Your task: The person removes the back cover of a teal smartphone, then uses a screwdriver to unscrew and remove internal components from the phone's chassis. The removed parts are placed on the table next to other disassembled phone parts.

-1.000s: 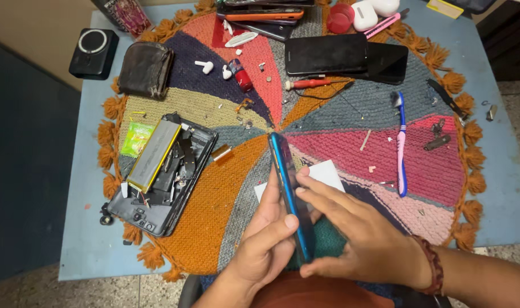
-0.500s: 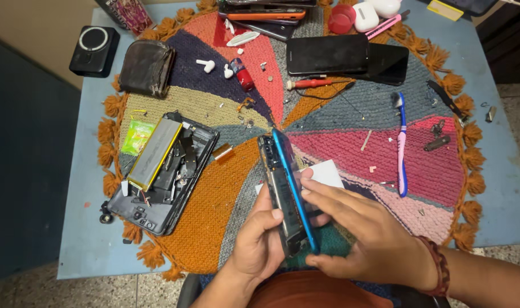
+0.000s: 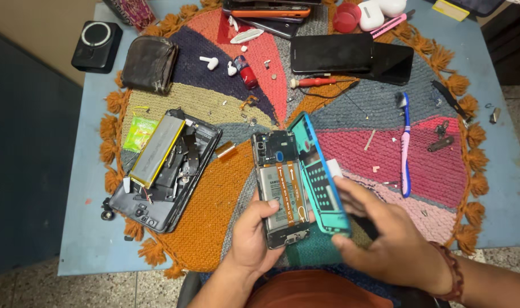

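opened phone (image 3: 280, 191) left of back cover (image 3: 319, 174), dismantled phone (image 3: 168, 171) further left, on mat (image 3: 214, 222)

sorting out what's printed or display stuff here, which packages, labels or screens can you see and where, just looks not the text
Green packet: left on the mat, beside the opened device; small, crinkled, bright yellow-green.
Battery label: on the open phone in the left hand; pale grey rectangle crossed by two orange ribbon strips.
Dark phone screens: top centre right; two black rectangles, overlapping, unlit.
Yellow sticker: top right on the blue table; small flat rectangle.

Blue table (image 3: 502, 188) on speckled floor (image 3: 26, 288)
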